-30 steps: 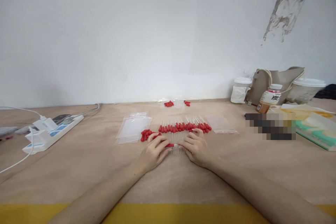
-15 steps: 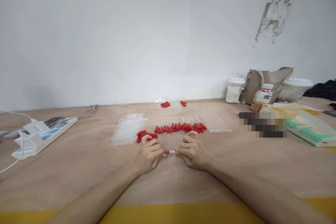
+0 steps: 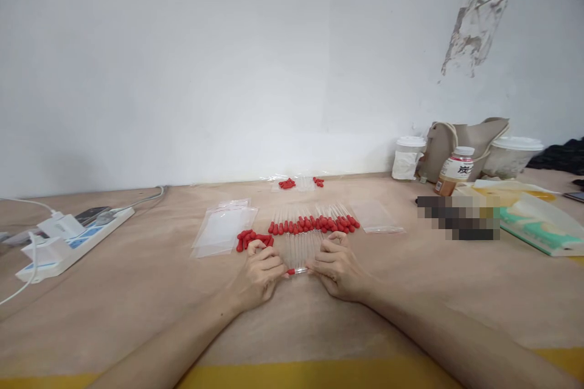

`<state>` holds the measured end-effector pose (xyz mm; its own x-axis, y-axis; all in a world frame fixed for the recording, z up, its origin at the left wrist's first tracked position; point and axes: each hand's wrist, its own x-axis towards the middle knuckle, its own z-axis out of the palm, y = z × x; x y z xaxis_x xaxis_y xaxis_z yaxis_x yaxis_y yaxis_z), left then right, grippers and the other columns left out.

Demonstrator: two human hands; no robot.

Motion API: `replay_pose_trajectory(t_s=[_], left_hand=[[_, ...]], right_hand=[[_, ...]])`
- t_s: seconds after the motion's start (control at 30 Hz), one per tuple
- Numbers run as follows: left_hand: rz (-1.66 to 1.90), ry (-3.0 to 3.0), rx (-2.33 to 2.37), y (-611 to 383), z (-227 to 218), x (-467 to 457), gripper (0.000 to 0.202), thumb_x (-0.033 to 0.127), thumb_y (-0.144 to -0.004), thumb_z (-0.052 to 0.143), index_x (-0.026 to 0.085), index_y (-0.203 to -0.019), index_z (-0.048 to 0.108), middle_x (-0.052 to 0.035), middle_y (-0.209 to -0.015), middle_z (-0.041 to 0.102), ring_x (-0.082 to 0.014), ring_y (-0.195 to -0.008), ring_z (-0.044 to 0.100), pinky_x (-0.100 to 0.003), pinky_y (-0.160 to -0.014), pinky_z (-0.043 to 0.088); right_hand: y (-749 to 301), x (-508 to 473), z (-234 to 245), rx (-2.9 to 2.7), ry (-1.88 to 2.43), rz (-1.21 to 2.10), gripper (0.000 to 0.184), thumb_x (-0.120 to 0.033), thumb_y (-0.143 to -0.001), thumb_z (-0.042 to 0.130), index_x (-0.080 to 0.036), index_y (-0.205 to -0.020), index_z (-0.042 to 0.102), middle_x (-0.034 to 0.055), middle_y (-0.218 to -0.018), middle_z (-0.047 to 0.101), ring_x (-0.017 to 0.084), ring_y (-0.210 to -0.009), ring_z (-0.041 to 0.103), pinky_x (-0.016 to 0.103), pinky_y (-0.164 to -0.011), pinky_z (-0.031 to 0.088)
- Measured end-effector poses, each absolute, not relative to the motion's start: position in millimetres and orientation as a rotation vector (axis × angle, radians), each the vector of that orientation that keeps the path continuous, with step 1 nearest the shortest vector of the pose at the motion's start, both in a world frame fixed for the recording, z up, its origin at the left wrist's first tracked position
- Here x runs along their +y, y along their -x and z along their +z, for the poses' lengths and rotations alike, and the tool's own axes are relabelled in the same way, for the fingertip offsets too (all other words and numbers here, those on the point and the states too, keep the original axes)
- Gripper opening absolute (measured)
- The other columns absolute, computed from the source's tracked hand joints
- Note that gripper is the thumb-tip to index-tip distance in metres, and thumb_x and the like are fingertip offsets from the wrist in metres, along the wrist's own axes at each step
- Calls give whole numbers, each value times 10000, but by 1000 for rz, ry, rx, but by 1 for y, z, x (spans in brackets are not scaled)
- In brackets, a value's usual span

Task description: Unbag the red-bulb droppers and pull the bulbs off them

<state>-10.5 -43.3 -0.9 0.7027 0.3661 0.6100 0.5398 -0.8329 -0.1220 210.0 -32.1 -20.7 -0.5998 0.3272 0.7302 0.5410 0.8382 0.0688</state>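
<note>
Both my hands rest on the brown table [image 3: 137, 292], fingers curled toward each other. My left hand [image 3: 261, 272] pinches the red rubber bulb end of a clear glass dropper [image 3: 296, 270], and my right hand [image 3: 336, 268] pinches its glass end. Just beyond my fingers lie several bare glass tubes [image 3: 305, 246]. Behind them runs a row of droppers with red bulbs [image 3: 314, 223]. A small heap of loose red bulbs [image 3: 252, 238] sits beside my left hand. Clear zip bags [image 3: 223, 226] lie to its left.
A white power strip [image 3: 64, 237] with plugs and cables lies at the far left. Another clear bag [image 3: 376, 217] lies right of the row. More red bulbs [image 3: 287, 183] sit by the wall. Cups, a bottle [image 3: 453, 171], a beige bag and books crowd the right.
The view has shifted slightly. My hands have drawn closer together around the dropper, and less of the red bulb shows between my fingers than a second ago.
</note>
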Motion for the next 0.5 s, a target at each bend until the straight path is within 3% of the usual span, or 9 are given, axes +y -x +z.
replay_pose_trajectory(t_s=[0.27,0.37,0.5], left_hand=[[-898,2610,-771,21,-3,-43,156,167,-845,454,175,-748,576,-6,-652,588,-155,-744,518,-347,-743,319],[-1043,2629,-861,27,-6,-42,123,179,-848,462,178,-862,584,-32,-771,603,-143,-758,530,-300,-720,387],[-1309,2561,-990,33,3,-38,234,178,-858,439,198,-1061,555,-63,-931,559,-143,-846,537,-264,-718,441]], right_hand=[[-220,-30,-19,-2213,683,-305,200,-224,-838,452,-204,-731,619,-28,-533,514,107,-633,403,333,-790,219],[-225,-29,-18,-2119,797,-258,208,-247,-839,462,-205,-738,639,-21,-545,543,103,-613,414,317,-763,236],[-223,-29,-16,-1990,862,-154,189,-313,-823,513,-218,-771,668,-20,-554,589,86,-554,446,303,-737,262]])
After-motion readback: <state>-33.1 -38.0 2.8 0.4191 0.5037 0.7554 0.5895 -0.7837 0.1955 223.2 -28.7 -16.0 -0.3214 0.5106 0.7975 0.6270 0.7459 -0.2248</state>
